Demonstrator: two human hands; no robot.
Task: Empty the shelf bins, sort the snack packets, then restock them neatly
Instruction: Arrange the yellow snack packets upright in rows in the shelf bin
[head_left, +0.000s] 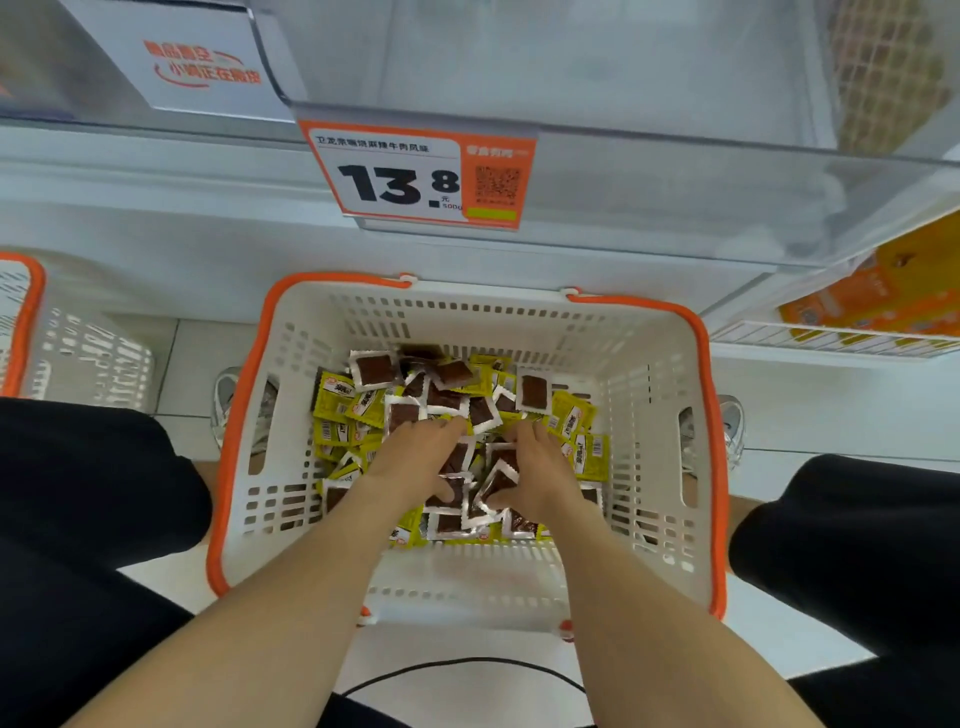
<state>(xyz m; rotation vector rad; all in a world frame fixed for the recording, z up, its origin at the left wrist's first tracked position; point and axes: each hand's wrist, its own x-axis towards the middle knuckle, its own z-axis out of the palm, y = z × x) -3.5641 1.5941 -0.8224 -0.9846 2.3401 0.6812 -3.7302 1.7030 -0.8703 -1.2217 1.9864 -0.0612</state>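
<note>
A white shopping basket (649, 364) with an orange rim stands on the floor between my knees. Its bottom is covered with small snack packets (447, 395): yellow-fronted ones and clear ones with brown contents. Both my hands reach down into the pile. My left hand (415, 454) lies palm down on the packets, fingers curved over several of them. My right hand (535, 470) lies beside it, thumb and fingers curled round a clear packet (498, 480). Above the basket, a clear shelf bin (623, 171) carries an orange price label (415, 174) reading 13.8.
A second white and orange basket (31, 332) stands at the left. Orange packages (883, 291) fill a lower shelf bin at the right. A white sign (202, 67) sits in the upper left bin. A black cable (467, 665) crosses the floor near me.
</note>
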